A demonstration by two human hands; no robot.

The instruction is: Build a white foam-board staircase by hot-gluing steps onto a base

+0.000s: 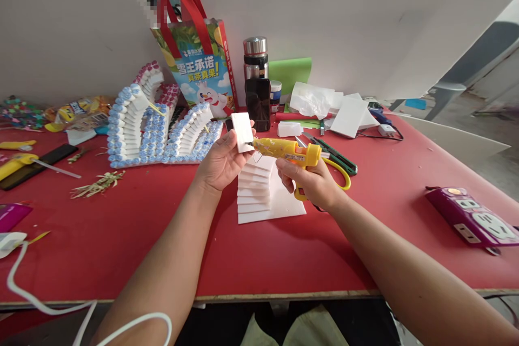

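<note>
My left hand (227,158) holds up a small white foam board piece (242,131) between thumb and fingers. A yellow hot glue gun (284,149) is in my right hand (310,179), its fingers wrapped round the handle. The dark nozzle tip meets the lower right edge of the foam board piece; whether it touches cannot be made out. Below both hands, a row of overlapping white strips (254,190) stands stepped along a flat white board (286,201) on the red table (162,238).
White pieces with blue curls (125,124) stand at the back left beside a gift bag (203,65). A phone (258,104) leans before a steel thermos (255,50). A green utility knife (336,155) lies right of the glue gun. At far right sits a purple power strip (472,216).
</note>
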